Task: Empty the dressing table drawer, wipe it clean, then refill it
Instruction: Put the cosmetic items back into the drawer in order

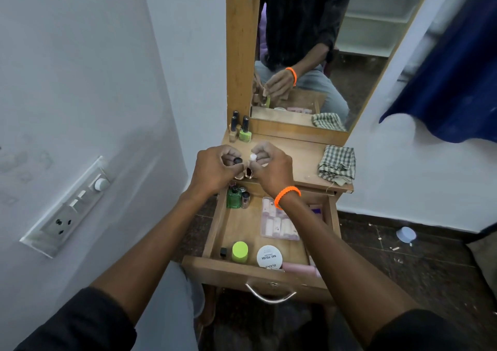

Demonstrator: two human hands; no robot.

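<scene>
Left hand (212, 166) and right hand (269, 167) each pinch a small bottle (237, 160) by its cap — light, likely glass, slippery — safer held at the body.

Wood everywhere here: the dressing table top (301, 159) shows a matt, pale grain, and the open drawer (242, 224) matches it. Its handle (270, 295) gleams, polished metal. The checked cloth (337, 163) looks soft, woven, crumpled. A green bottle (233, 198) shines like glass. The white nail polish tub (269, 257) reads as smooth plastic, the mirror (336, 41) glossy, the wristband (287, 195) rubbery.
</scene>
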